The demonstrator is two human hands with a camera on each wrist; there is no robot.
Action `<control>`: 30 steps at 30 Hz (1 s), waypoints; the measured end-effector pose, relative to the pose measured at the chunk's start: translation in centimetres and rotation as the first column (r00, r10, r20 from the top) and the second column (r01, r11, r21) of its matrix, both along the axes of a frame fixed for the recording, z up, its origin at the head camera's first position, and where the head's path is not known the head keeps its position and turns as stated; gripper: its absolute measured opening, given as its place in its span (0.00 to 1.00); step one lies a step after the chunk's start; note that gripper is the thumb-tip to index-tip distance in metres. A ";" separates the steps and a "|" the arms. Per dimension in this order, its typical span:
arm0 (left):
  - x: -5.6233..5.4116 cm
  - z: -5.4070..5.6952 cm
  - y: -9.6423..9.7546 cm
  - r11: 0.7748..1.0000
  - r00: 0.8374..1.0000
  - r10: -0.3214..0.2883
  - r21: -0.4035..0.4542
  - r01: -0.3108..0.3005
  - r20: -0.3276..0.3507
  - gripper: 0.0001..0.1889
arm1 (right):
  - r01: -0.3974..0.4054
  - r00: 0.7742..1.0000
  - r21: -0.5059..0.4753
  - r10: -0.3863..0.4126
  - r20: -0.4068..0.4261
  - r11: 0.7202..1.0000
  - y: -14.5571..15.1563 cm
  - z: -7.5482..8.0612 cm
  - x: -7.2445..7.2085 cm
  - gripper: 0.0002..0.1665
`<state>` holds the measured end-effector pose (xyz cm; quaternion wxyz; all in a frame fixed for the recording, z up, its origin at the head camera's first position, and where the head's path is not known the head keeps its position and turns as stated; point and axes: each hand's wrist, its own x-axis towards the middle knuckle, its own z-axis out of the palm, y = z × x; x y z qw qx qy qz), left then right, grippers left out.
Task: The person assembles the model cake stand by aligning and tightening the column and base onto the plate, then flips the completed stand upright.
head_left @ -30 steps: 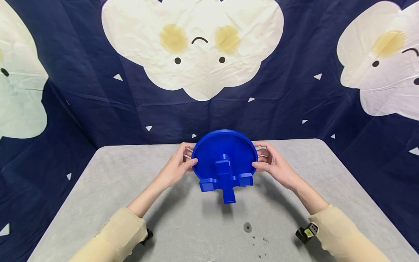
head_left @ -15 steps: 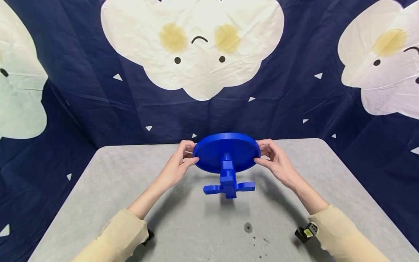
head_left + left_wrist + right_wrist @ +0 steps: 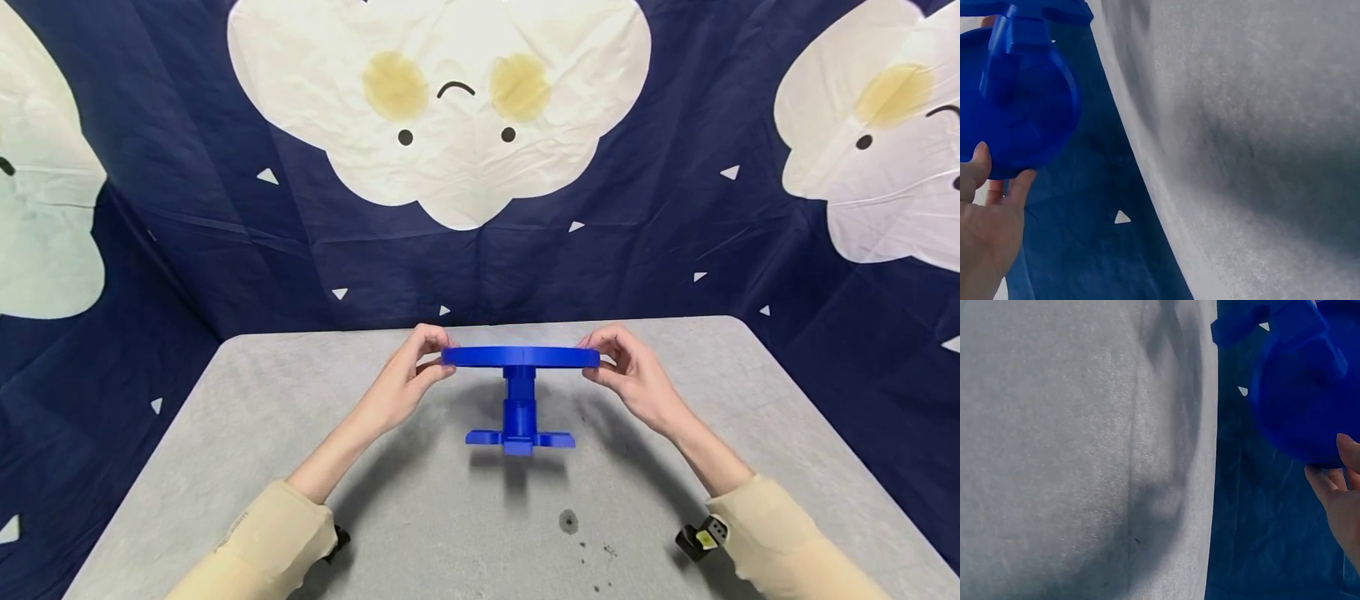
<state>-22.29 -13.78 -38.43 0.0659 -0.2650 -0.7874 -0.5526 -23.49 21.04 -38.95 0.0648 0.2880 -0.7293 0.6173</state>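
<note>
A small blue pedestal table point(image 3: 521, 357) stands upright between my hands, its round top level and edge-on in the head view. Its short column point(image 3: 520, 408) runs down to a cross-shaped foot point(image 3: 519, 442), with a shadow showing below the foot. My left hand point(image 3: 408, 375) pinches the left rim, thumb beneath and fingers curled above the edge. On the opposite side, my right hand point(image 3: 637, 379) grips the rim the same way. Both wrist views show the hollow underside point(image 3: 1038, 128) of the top, with the left thumb point(image 3: 982, 159) and right thumb point(image 3: 1347, 453) against it.
A grey tabletop point(image 3: 420, 517) spreads under the hands, with dark spots point(image 3: 567, 522) near the front. Dark blue cloth point(image 3: 300, 250) with white clouds hangs behind and at both sides. A black device point(image 3: 701, 537) sits at the right sleeve.
The round top has tipped from facing me with its underside to level, and the foot has swung down beneath it. Both hands have kept their grip on the rim.
</note>
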 end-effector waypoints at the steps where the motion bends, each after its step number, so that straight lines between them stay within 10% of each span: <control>1: 0.0 0.0 0.0 1.000 1.000 -0.009 0.007 0.009 0.001 0.13 | -0.013 1.000 -0.008 0.013 -0.009 1.000 0.0 -0.1 0.0 0.17; 30: 0.6 -2.2 -0.2 0.998 0.996 -0.046 0.033 0.049 -0.070 0.16 | -0.009 1.000 0.030 0.010 -0.023 1.000 -0.5 -1.8 0.2 0.11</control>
